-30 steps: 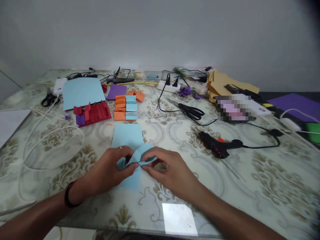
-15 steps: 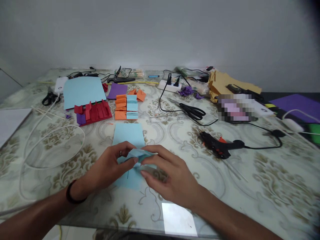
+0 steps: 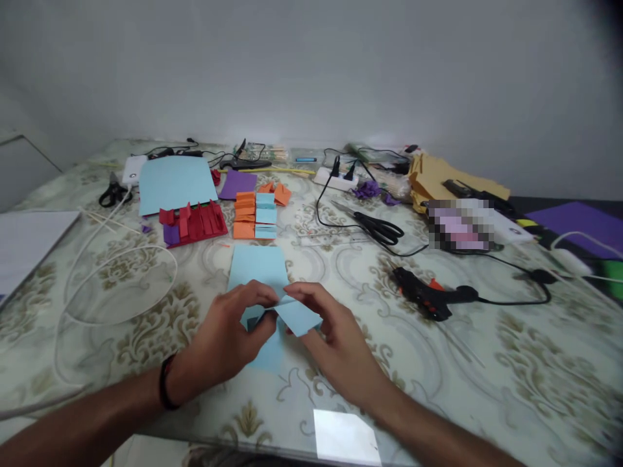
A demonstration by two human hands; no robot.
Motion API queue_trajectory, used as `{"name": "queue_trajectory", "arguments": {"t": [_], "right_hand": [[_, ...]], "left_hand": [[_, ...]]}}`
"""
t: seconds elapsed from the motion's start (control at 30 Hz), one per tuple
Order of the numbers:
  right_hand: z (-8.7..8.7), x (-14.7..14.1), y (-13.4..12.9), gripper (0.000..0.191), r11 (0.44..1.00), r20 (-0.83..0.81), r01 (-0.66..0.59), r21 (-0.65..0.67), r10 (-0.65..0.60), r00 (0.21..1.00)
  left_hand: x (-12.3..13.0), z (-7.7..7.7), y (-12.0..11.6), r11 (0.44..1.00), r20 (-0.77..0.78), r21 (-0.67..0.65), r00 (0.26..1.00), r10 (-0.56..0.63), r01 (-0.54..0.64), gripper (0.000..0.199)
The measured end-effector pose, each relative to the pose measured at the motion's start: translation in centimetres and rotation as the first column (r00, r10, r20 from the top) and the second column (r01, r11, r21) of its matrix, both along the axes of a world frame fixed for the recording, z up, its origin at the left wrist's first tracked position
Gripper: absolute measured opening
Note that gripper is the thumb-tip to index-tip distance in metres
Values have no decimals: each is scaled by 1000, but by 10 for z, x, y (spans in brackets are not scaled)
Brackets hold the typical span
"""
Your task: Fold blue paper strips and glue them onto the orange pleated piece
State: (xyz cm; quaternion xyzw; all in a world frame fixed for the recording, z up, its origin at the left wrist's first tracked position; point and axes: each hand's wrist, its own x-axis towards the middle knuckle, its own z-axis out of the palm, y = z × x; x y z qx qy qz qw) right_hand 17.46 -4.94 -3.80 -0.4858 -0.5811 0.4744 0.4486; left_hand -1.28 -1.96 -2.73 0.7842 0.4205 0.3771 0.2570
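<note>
Between my two hands is a small folded light-blue paper (image 3: 298, 316), raised over the table. My left hand (image 3: 233, 334) pinches its left side between thumb and fingers. At the other side, my right hand (image 3: 335, 337) grips it, the thumb below and the fingers along the upper edge. A light-blue paper sheet (image 3: 259, 264) lies flat beneath, partly hidden by the hands. Just beyond it sit folded blue paper pieces (image 3: 265, 215) beside folded orange paper pieces (image 3: 244, 214).
Right of my hands lies a black glue gun (image 3: 433, 295) with its cord. Behind are black-handled scissors (image 3: 377, 227) and a white power strip (image 3: 335, 179). Folded red paper (image 3: 199, 222) and a large blue sheet (image 3: 178, 181) lie back left. A white cable (image 3: 121, 321) loops at left.
The folded blue paper has turned, so a flat panel now faces up toward the right hand. Both hands have shifted their fingers on it. The camera view has moved slightly.
</note>
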Motion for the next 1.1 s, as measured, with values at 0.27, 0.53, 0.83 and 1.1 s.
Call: {"name": "queue_trajectory", "arguments": {"t": [0.27, 0.53, 0.83, 1.1], "right_hand": [[10, -20, 4, 35, 995, 111, 77, 62, -84, 990], [10, -47, 18, 20, 963, 147, 181, 199, -212, 966], [6, -42, 13, 8, 975, 104, 169, 144, -185, 977], [4, -32, 16, 17, 975, 227, 180, 131, -206, 952]], "left_hand": [[-7, 6, -1, 994, -70, 53, 993, 98, -94, 15], [-13, 17, 9, 972, 16, -168, 985, 170, -165, 11], [-10, 12, 5, 980, -70, -63, 981, 183, -188, 14], [-14, 4, 10, 961, -190, 243, 966, 178, -130, 8]]}}
